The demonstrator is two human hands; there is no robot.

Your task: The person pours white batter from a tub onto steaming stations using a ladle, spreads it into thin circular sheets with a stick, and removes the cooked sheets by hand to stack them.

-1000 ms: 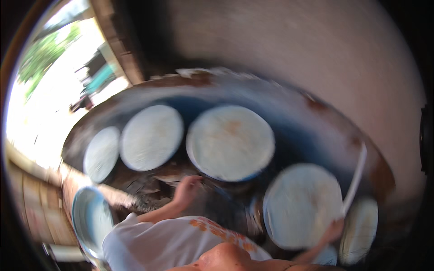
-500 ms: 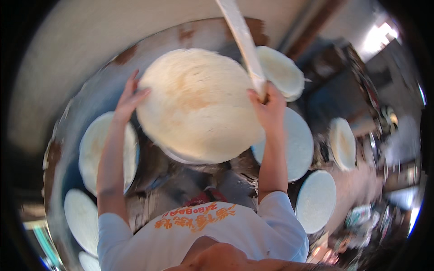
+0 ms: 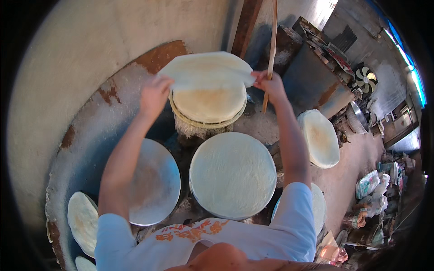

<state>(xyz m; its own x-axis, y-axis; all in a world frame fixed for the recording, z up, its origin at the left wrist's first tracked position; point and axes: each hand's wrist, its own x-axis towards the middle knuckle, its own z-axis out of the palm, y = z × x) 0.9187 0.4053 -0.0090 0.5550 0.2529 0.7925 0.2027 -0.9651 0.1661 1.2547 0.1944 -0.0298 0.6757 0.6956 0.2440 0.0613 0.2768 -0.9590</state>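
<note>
My left hand [image 3: 155, 95] pinches the left edge of a thin round flatbread [image 3: 208, 63] held over a stack of browned flatbreads [image 3: 208, 101] on a round woven tray [image 3: 199, 122]. My right hand [image 3: 271, 88] grips the flatbread's right edge along with a long wooden stick [image 3: 272, 36], which stands upright beside it. Nearer me sit a bare round metal griddle [image 3: 153, 189] and another griddle covered by pale, round dough [image 3: 233, 174].
A curved, rust-patched rim [image 3: 108, 95] borders the griddles along a wall at left, with more flatbread [image 3: 81, 223] there. At right are another flatbread stack [image 3: 318, 137], a metal oven-like structure [image 3: 312, 77], a fan [image 3: 365, 79] and bagged bundles [image 3: 368, 183].
My view has swung round. The held flatbread has moved forward and is now over the tray's stack. My left fingers have closed on its edge. The stick is more upright.
</note>
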